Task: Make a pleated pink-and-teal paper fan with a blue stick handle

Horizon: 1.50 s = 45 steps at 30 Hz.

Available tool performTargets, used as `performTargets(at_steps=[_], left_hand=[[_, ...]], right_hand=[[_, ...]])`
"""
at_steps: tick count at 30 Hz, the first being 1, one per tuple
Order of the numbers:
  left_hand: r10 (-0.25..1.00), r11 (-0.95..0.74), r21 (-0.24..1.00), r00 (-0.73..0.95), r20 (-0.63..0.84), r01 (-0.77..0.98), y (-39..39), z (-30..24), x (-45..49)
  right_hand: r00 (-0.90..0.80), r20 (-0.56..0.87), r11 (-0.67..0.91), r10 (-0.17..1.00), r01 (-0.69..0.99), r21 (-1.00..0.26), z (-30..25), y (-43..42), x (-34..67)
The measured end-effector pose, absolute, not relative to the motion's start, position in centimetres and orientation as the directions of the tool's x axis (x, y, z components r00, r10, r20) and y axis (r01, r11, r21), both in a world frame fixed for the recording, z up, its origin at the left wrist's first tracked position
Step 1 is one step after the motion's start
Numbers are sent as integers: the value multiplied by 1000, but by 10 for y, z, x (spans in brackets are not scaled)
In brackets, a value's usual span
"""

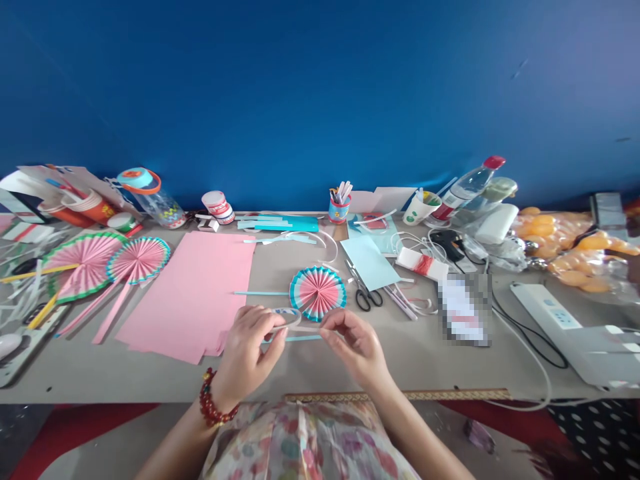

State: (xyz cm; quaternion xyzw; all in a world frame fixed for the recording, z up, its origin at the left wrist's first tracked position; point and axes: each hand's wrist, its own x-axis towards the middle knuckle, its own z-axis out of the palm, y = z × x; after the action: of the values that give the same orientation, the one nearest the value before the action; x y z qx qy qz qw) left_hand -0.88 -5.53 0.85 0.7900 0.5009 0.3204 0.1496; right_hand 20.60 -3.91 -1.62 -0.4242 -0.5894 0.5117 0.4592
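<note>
white strip (300, 328) pinched by closed fingers (277, 339) of left hand (247, 352) and right hand (354, 343).

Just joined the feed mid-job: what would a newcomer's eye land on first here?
The deep blue wall fills the upper half of the view. Below it, mid-way along the table, a pink pleated rosette with a teal rim lies just beyond the left hand and right hand, which pinch a white paper strip between them. A large pink sheet and two pleated fans lie to the left.
</note>
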Motion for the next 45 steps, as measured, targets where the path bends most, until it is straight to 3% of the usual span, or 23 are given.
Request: performTargets(at_steps=[5, 10, 15, 20, 28, 38, 45], left_hand=[[861, -489, 465, 322, 395, 737, -56, 7, -10], [834, -525, 350, 387, 393, 776, -58, 0, -11], [808, -578, 245, 505, 302, 778, -60, 1, -12], [841, -541, 147, 530, 111, 828, -58, 8, -7], [844, -536, 215, 529, 92, 817, -52, 15, -11], [778, -622, 201, 567, 270, 757, -41, 24, -27], [805, -592, 239, 548, 230, 770, -48, -5, -38]], right_hand=[[-235, -50, -42, 971, 39, -998, -24, -37, 211], [-199, -75, -51, 977, 125, -991, -28, -36, 217], [-215, -48, 18, 975, 294, -955, -32, -34, 225], [-246, -62, 40, 967, 391, -920, -39, -35, 225], [-273, -42, 76, 961, 410, -909, -37, -38, 223], [-247, 54, 137, 968, 333, -933, -39, -38, 214], [-291, 86, 213, 953, 441, -872, -51, -40, 206]])
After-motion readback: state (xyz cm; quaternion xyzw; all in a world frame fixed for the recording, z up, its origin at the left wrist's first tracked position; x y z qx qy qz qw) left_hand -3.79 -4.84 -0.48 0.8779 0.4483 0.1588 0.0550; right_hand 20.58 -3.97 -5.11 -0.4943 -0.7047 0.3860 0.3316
